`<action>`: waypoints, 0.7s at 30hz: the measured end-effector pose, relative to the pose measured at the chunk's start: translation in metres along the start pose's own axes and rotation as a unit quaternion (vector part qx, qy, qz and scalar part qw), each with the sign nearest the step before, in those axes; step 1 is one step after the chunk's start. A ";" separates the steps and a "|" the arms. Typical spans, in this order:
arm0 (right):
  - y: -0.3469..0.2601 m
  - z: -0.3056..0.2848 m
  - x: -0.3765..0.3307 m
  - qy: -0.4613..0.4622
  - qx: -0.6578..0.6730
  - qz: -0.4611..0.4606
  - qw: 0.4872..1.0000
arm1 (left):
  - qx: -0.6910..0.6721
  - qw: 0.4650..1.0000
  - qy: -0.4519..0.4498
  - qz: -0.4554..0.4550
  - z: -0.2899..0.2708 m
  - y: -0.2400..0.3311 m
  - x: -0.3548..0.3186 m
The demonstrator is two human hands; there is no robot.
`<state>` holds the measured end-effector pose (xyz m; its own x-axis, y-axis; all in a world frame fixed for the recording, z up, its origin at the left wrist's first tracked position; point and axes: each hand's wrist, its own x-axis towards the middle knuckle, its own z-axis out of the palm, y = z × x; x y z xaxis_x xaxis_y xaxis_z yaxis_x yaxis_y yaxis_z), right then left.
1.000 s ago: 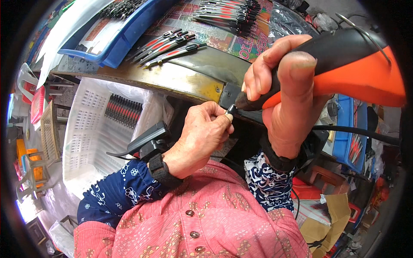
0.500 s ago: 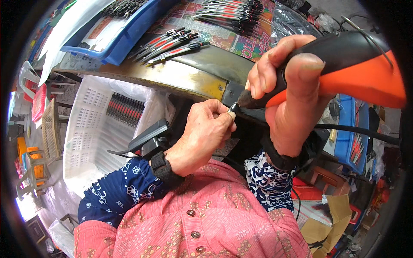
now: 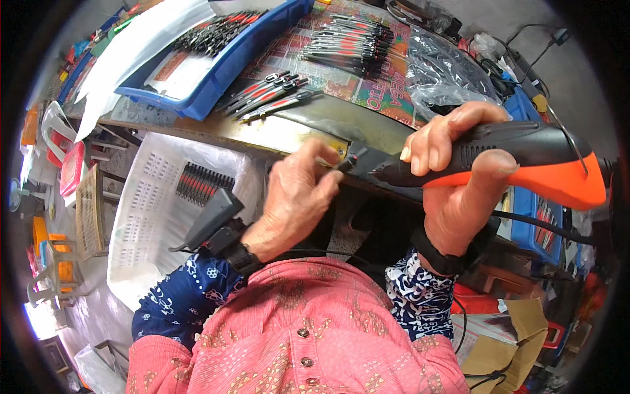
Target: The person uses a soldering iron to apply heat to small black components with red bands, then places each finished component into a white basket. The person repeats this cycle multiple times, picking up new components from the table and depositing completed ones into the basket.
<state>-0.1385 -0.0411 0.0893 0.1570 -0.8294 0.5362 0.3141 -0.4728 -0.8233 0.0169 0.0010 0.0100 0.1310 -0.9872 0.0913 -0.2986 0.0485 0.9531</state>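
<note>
My right hand (image 3: 459,151) is wrapped around a black-and-orange corded power tool (image 3: 525,157), its pointed nose aimed left. A metal hook loop (image 3: 569,141) is on the tool's rear end. My left hand (image 3: 298,197), partly blurred, pinches a small dark pen-shaped piece (image 3: 353,161) at the table's near edge. A gap separates the piece from the tool's nose. Ahead of my left hand, several black, silver and red pen-shaped pieces (image 3: 272,95) lie loose on the table. A larger pile of such pieces (image 3: 348,46) lies farther back.
A blue tray (image 3: 203,98) with dark pieces stands at the far left. Below the table edge, a white perforated crate (image 3: 141,223) contains a row of pieces (image 3: 203,184). Clear plastic bags (image 3: 453,72) lie at the back right. A blue bin (image 3: 548,240) and an opened carton (image 3: 525,328) are at right.
The tool's nose, earlier at the piece in my left fingers, is now apart from it, to the right. My left hand has shifted slightly and blurred. The whole view has moved a little.
</note>
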 end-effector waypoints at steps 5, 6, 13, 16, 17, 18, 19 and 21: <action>-0.001 -0.006 -0.002 0.007 0.010 -0.002 1.000 | 0.256 0.939 0.120 0.197 -0.032 -0.011 0.039; -0.001 -0.006 -0.001 0.006 0.005 -0.002 1.000 | 0.285 0.932 0.116 0.193 -0.036 -0.012 0.044; -0.002 -0.009 0.001 0.016 0.008 0.012 1.000 | 0.411 0.872 0.129 0.234 -0.039 -0.017 0.073; -0.001 -0.010 0.002 0.015 0.011 0.013 1.000 | 0.429 0.860 0.128 0.244 -0.035 -0.021 0.079; -0.001 -0.011 0.002 0.014 0.010 0.018 1.000 | 0.432 0.859 0.127 0.242 -0.035 -0.021 0.081; -0.001 -0.012 0.003 0.013 0.010 0.022 1.000 | 0.434 0.857 0.129 0.245 -0.035 -0.021 0.083; -0.002 -0.014 0.003 0.013 0.009 0.028 0.999 | 0.436 0.856 0.130 0.247 -0.035 -0.021 0.084; -0.002 -0.016 0.003 0.013 0.019 0.033 0.999 | 0.449 0.850 0.130 0.243 -0.036 -0.019 0.086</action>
<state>-0.1533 -0.0473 0.0891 0.1539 -0.8664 0.4751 0.3396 -0.4052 -0.8488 0.0681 -0.0790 0.0105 -0.0451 -0.8107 0.5838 -0.9629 0.1908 0.1906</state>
